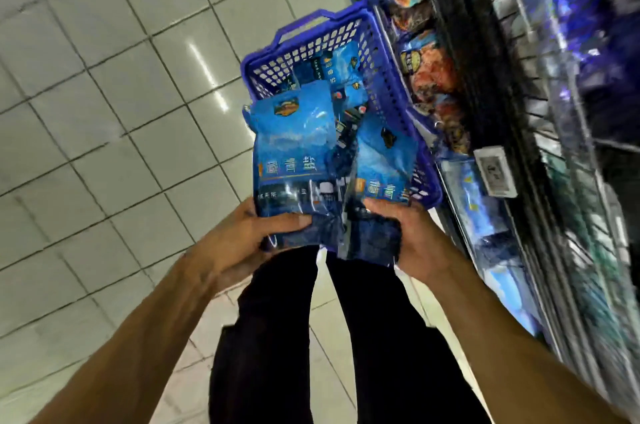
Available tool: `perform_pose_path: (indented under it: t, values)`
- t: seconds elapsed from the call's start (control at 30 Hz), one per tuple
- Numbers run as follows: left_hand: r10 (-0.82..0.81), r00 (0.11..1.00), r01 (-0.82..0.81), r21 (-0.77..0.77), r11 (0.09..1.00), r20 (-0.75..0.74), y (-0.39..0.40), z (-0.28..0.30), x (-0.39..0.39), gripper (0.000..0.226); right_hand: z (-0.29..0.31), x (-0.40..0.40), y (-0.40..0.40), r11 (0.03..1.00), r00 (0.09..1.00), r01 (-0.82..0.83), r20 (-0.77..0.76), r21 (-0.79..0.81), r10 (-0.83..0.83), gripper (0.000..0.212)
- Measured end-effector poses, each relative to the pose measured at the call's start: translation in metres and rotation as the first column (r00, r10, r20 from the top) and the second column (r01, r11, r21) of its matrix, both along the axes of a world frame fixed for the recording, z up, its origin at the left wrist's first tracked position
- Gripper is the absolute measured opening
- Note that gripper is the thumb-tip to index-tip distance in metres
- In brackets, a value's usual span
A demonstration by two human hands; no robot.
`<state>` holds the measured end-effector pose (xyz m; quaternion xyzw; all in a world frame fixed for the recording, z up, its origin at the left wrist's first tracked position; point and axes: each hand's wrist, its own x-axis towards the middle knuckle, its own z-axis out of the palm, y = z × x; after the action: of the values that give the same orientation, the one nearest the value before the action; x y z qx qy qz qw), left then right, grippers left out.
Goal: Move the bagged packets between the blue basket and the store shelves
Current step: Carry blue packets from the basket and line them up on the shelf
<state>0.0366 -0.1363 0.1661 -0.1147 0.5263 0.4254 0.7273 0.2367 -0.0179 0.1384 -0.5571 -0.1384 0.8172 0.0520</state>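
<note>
- The left hand (242,236) grips the near end of a blue bagged packet (294,153), thumb laid across its dark lower band and fingers curled beneath; the packet stands up and away from the hand, its far end over the basket
- The right hand (412,236) holds the near end of a second blue packet (384,160) just beside the first, thumb on top and palm wrapped under the dark edge; the two packets touch or overlap along their inner sides, which one lies on top is hard to tell
- Beyond both packets sits the blue basket (263,63) with latticed walls and a handle at its far rim; more blue packets (332,70) lie inside it
- The basket stands close against the store shelves (519,111) on the right; packs in orange and red (429,73) and further blue ones line the lower tier, blurred; a white price tag (495,174) is fixed to the shelf edge
- Below the hands are the person's dark trousers (277,319); pale floor tiles (104,111) fill the left side
</note>
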Motion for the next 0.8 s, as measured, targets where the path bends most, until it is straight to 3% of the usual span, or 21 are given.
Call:
perform_pose_path:
  t: [0.13, 0.27, 0.4, 0.5, 0.67, 0.8]
  values:
    - [-0.037, 0.999, 0.039, 0.064, 0.997, -0.023, -0.019, 0.076, -0.006, 0.045, 0.075, -0.002, -0.004, 0.994, 0.998, -0.016, 0.063, 0.109, 0.009, 0.036]
    - [-0.049, 0.993, 0.061, 0.112, 0.992, -0.11, -0.031, 0.145, 0.0, 0.058, 0.156, 0.007, -0.007, 0.99, 0.988, -0.006, 0.151, 0.142, -0.016, 0.055]
    - [-0.061, 0.974, 0.094, 0.145, 0.985, -0.216, -0.035, 0.207, 0.009, 0.059, 0.231, 0.029, -0.006, 0.995, 0.998, 0.056, 0.022, 0.086, -0.058, 0.046]
    - [-0.03, 0.971, 0.063, 0.134, 0.989, -0.236, -0.037, 0.248, 0.017, 0.069, 0.277, 0.043, -0.009, 0.984, 0.996, 0.081, -0.04, 0.159, -0.076, 0.05]
    - [0.148, 0.977, -0.137, 0.078, 0.988, -0.155, -0.033, 0.306, 0.031, 0.038, 0.333, 0.056, -0.019, 0.942, 0.995, 0.1, -0.038, 0.322, -0.093, 0.058]
    - [0.11, 0.971, -0.088, 0.113, 0.99, -0.211, -0.026, 0.342, 0.038, 0.056, 0.362, 0.074, -0.036, 0.915, 0.986, 0.165, -0.049, 0.369, -0.159, 0.053]
